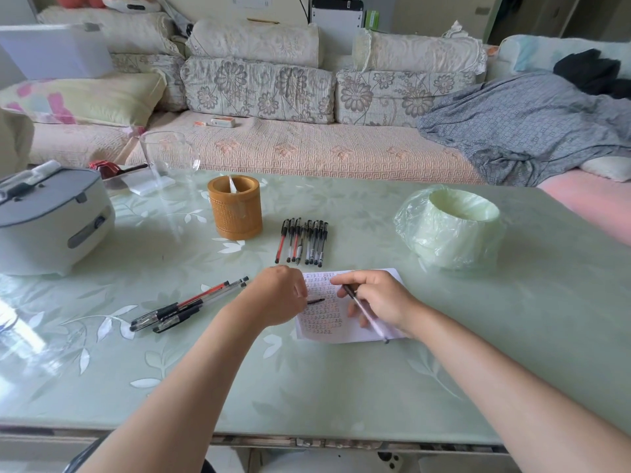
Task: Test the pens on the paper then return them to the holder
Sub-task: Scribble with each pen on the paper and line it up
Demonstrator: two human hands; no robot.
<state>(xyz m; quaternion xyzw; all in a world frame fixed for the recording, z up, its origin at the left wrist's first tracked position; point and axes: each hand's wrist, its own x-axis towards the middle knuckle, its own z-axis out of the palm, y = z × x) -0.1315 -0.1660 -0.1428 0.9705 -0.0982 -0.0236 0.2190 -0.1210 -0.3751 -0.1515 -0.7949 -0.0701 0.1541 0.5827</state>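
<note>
Low in the middle of the frame, the right hand (379,302) is closed around a clear-barrelled pen (367,314), held slantwise over the paper (392,278) with its dark grip section between the fingers and the far end pointing down toward the lower right. The left hand (283,295) sits just left of it, fingers curled shut on something small and dark (316,301) that pokes out over the sheet; it is probably the pen's cap, though too little shows to be sure.

The paper lies flat on the green table (512,336), already covered in rows of small marks. Above it, mid-frame, a row of pens (304,242) lies side by side, and a second bundle (187,307) lies at an angle to the left of the hands (which group has been tested, the view alone does not settle). The wooden holder (235,213) stands upright left of the row, apart from it.

These pens look light, stiff and smooth, so they should roll readily on the glossy tabletop. The ribbed grip near the tip seems the surest hold for writing; for dropping one into the holder, a pinch at mid-barrel would likely serve. The thin sheet may slide unless a hand rests on it.
</note>
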